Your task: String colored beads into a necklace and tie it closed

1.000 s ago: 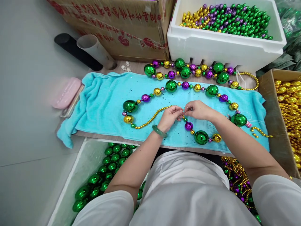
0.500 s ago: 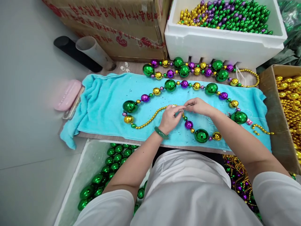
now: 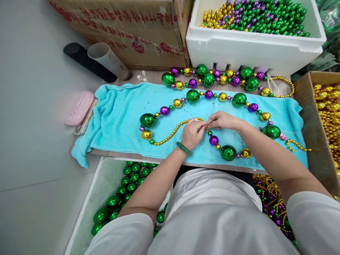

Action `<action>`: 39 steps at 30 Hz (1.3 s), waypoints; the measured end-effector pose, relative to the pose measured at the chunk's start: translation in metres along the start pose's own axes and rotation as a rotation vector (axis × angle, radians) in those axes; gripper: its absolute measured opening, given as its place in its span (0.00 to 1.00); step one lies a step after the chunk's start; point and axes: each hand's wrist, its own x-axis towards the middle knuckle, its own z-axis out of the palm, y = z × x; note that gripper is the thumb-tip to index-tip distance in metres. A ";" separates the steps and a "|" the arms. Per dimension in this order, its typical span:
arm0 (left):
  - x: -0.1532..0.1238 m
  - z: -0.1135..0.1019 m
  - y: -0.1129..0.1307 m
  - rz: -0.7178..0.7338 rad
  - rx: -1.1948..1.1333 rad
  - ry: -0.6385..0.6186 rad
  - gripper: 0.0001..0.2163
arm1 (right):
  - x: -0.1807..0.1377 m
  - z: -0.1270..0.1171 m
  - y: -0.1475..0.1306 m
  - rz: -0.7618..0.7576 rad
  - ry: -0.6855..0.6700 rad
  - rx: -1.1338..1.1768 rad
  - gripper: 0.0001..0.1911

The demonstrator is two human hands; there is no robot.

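My left hand, with a green bangle at the wrist, is closed in a pinch at the join of a bead necklace. My right hand pinches thin string right beside the left fingertips. The necklace of large green, purple and gold beads curves around both hands on the turquoise towel. A chain of small gold beads runs leftward from the hands. Below them hangs a run with a purple bead and a big green bead. The fingers mostly hide the string ends.
Another bead necklace lies behind the towel. A white foam box of beads stands at the back, beside a carton. Gold beads fill a cardboard box at right. Green beads lie in a bin at lower left.
My right hand has shifted slightly, its fingertips now closer to the left ones with the string less drawn out. The whole view has moved a little; the necklace lies as before.
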 end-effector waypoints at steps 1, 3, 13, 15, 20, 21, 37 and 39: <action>-0.001 -0.001 -0.001 0.006 0.019 0.001 0.09 | -0.002 -0.001 0.000 -0.007 0.024 -0.048 0.08; -0.003 -0.004 -0.003 0.027 0.064 -0.007 0.09 | -0.007 -0.006 0.001 -0.014 0.057 -0.141 0.07; -0.016 -0.021 -0.017 0.135 0.367 -0.158 0.11 | -0.030 -0.033 0.010 0.123 0.110 -0.366 0.02; -0.019 -0.020 -0.020 0.134 0.380 -0.152 0.11 | -0.030 -0.034 0.013 0.131 0.144 -0.399 0.02; -0.023 -0.021 -0.025 0.095 0.325 -0.114 0.11 | -0.034 -0.035 0.014 0.158 0.230 -0.416 0.02; -0.023 -0.022 -0.025 0.066 0.292 -0.101 0.10 | -0.035 -0.035 0.013 0.148 0.230 -0.397 0.02; 0.006 0.006 0.010 -0.746 -1.277 0.139 0.08 | -0.008 0.016 0.016 -0.086 0.088 0.721 0.10; 0.008 0.006 0.008 -0.743 -1.336 0.131 0.07 | -0.007 0.018 0.015 -0.081 0.109 0.715 0.12</action>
